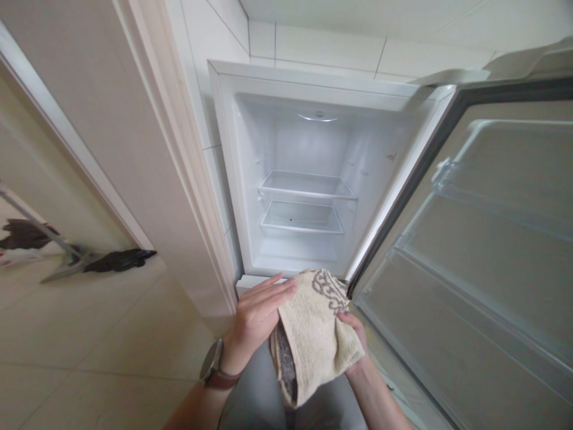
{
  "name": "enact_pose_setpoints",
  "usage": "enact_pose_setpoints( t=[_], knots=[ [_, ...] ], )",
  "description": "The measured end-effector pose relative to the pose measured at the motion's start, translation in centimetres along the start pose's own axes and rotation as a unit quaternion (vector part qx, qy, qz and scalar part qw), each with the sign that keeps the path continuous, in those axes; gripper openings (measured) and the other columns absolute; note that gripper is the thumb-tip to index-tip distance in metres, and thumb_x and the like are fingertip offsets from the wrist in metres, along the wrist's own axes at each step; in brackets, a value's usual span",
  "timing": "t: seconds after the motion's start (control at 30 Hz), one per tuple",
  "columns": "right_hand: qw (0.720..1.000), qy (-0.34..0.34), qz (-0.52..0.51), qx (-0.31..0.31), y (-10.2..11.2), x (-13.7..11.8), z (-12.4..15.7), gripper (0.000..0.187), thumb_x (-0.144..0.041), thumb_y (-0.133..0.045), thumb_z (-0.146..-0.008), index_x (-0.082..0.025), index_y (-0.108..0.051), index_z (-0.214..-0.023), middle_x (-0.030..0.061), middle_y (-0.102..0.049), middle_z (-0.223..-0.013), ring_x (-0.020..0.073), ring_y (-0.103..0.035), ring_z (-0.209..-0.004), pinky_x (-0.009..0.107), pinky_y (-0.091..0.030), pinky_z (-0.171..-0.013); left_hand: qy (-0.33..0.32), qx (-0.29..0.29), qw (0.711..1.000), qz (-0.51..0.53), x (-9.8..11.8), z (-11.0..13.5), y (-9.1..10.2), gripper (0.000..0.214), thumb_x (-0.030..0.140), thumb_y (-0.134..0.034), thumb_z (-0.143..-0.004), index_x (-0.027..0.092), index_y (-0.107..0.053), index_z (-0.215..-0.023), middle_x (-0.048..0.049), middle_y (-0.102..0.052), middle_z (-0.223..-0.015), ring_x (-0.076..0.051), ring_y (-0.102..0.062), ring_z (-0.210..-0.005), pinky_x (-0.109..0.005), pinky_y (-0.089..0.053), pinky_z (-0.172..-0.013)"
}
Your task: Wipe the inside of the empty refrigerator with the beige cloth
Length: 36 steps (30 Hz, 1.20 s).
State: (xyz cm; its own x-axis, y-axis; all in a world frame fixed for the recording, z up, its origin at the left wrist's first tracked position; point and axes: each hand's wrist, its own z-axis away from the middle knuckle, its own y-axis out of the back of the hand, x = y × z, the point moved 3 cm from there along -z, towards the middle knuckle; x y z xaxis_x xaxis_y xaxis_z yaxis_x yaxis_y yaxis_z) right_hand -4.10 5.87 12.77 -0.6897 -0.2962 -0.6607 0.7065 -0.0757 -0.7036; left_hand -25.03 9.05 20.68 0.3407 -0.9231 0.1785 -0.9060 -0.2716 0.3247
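A folded beige towel with a dark brown scroll pattern is held above my lap, at the front of the open fridge. My right hand grips its right side, thumb on top and the other fingers mostly hidden beneath the cloth. On the left edge of the towel lies my left hand, its fingers stretched out flat and touching the fabric. Brown layers show between the folds. Inside the fridge are two clear shelves, an upper shelf and a lower shelf, the lower one with a small dark speck.
The fridge door, fitted with clear racks, stands open to the right. A pale door frame rises close on the left. Beyond it, a black plastic bag and a dustpan-like tool lie on the tiled floor.
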Motion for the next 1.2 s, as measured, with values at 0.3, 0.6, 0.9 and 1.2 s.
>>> enact_pose_setpoints(
  t=[0.3,0.6,0.9,1.2],
  knots=[
    [0.996,-0.039,-0.052,0.055,0.8,-0.2,0.1,0.030,-0.033,-0.085,-0.050,-0.020,-0.082,-0.078,0.0031,-0.079,-0.074,0.0334,-0.078,-0.086,0.042,-0.061,-0.092,0.046,0.007,0.998,-0.049,-0.6,-0.6,0.7,0.043,-0.004,-0.068,-0.088,0.020,-0.073,-0.123,-0.0097,-0.077,-0.124,-0.023,-0.073,-0.118,-0.043,-0.060,-0.109],
    [0.995,-0.011,-0.064,0.072,1.8,-0.5,-0.1,0.029,-0.032,-0.089,-0.047,-0.023,-0.082,-0.074,0.0022,-0.080,-0.077,0.0289,-0.077,-0.069,0.040,-0.063,-0.087,0.108,0.079,0.991,-0.019,-0.9,-0.4,2.6,0.030,-0.001,-0.068,-0.092,0.021,-0.078,-0.109,-0.0037,-0.081,-0.098,-0.014,-0.078,-0.079,-0.022,-0.063,-0.074],
    [0.998,-0.006,-0.027,0.051,1.5,-0.9,-0.1,0.035,-0.039,-0.087,-0.044,-0.022,-0.082,-0.075,0.0060,-0.080,-0.078,0.0336,-0.078,-0.077,0.041,-0.063,-0.084,0.216,0.068,0.974,-0.001,-0.1,-0.4,2.9,0.030,0.012,-0.061,-0.098,0.017,-0.064,-0.069,0.0078,-0.051,-0.046,-0.006,-0.049,-0.038,-0.018,-0.037,-0.044],
    [0.997,-0.011,-0.032,0.064,1.5,-1.0,-0.1,0.031,-0.036,-0.085,-0.043,-0.024,-0.079,-0.070,0.0029,-0.079,-0.075,0.0325,-0.078,-0.074,0.041,-0.064,-0.084,0.388,-0.081,0.907,0.142,0.1,-0.9,0.6,0.048,0.039,-0.063,-0.097,0.018,-0.052,-0.055,0.0034,-0.044,-0.050,-0.010,-0.045,-0.048,-0.023,-0.031,-0.048]
  ],
)
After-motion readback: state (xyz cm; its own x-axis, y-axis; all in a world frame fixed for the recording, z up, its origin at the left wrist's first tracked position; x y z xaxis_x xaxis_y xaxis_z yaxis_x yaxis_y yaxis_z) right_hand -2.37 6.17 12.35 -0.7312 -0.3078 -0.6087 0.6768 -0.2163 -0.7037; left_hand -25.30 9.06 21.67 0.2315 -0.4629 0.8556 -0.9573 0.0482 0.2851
